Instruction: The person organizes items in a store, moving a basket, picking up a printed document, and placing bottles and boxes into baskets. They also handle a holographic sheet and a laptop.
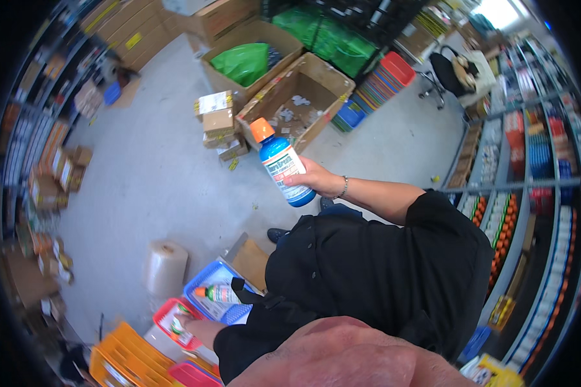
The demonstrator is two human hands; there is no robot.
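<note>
My right hand (306,179) is wrapped round a blue bottle (281,162) with an orange cap and a white label. It is held up at a tilt, cap toward the upper left. At the lower left, my left hand (188,320) reaches into a red basket (163,315). Its fingers close on a small white, green and orange item (177,327), too small and partly covered to name. Beside that, a blue basket (193,289) holds a lying bottle (223,294) with an orange cap and a green-and-white label.
A roll of clear wrap (166,267) stands next to the baskets, with orange crates (132,358) nearer. Beyond the bottle are a large open carton (316,103), stacked small boxes (218,122) and nested coloured baskets (381,84). Stocked shelves (503,193) line the right; boxes line the left.
</note>
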